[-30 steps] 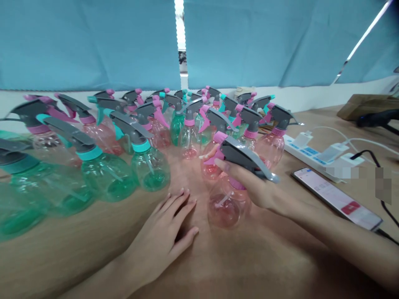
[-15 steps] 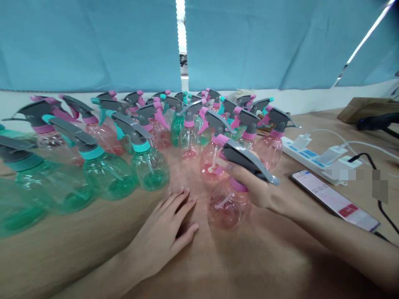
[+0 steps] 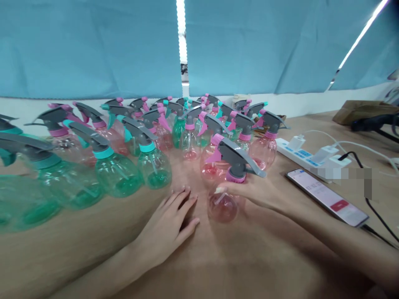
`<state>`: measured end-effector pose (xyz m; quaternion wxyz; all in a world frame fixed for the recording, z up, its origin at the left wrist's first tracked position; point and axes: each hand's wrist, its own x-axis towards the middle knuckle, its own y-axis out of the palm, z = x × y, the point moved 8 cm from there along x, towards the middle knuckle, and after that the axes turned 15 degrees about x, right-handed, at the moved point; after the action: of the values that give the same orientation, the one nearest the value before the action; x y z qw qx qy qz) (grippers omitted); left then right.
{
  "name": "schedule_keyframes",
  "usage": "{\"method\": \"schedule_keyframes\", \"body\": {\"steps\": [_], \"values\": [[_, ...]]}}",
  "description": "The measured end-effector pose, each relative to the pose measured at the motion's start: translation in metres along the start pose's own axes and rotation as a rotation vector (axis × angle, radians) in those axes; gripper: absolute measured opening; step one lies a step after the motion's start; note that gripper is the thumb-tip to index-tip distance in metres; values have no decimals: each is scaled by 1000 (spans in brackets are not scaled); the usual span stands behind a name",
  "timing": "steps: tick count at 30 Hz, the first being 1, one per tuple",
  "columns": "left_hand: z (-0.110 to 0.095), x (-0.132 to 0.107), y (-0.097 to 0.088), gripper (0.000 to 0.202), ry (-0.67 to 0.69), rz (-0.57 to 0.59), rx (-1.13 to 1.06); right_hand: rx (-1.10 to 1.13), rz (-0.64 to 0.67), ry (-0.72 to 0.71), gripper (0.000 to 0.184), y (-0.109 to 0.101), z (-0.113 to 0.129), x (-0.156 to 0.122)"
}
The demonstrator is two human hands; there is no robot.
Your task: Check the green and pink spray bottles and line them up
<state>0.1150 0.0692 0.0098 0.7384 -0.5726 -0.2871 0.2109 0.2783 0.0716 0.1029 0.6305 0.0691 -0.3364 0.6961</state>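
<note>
The nearest pink spray bottle (image 3: 222, 209) stands upright on the table, with a grey head, a pink trigger and pink liquid showing inside. Wrapped round its body just under the pink collar is my right hand (image 3: 257, 193), thumb across the front; its other fingers are hidden behind. My left hand (image 3: 166, 222) lies palm down on the wood, fingers spread, holding nothing. A green spray bottle (image 3: 154, 168) with a turquoise collar stands just beyond its fingertips. Directly behind the held bottle is another pink spray bottle (image 3: 207, 160).
Several more green and pink spray bottles crowd the left and back, among them a large green one (image 3: 70, 187). To the right lie a phone (image 3: 327, 197) and a white power strip (image 3: 296, 153) with plugs and cables. A brown paper bag (image 3: 357, 111) sits farther back.
My right hand has slid down from the bottle's trigger and head to its body. The bottle stays in nearly the same place. My left hand has barely moved; the view has shifted slightly.
</note>
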Motion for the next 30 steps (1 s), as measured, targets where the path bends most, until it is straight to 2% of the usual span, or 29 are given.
{"method": "schedule_keyframes", "body": {"steps": [4,7,9,13,17,22,26,30], "values": [[-1,-2,-2,48,14,-15,-10,-24,41,-24,60,-6,-1,-19],[-1,-4,-5,49,31,-19,-2,-123,55,-51,64,-9,1,-34],[-2,-7,-6,48,45,-17,-2,-227,4,16,57,-14,-2,-42],[0,-16,-9,47,72,-23,-29,-307,-29,20,50,-7,2,-43],[6,-31,-9,45,87,-51,-33,-372,-6,-14,50,9,0,-28],[12,-46,-12,43,101,-93,-39,-418,-24,-14,53,29,-13,6],[13,-49,-12,43,97,-77,-48,-407,-25,-21,53,46,-17,31],[12,-49,-10,45,101,-73,-63,-407,-35,22,53,53,-22,47]]}}
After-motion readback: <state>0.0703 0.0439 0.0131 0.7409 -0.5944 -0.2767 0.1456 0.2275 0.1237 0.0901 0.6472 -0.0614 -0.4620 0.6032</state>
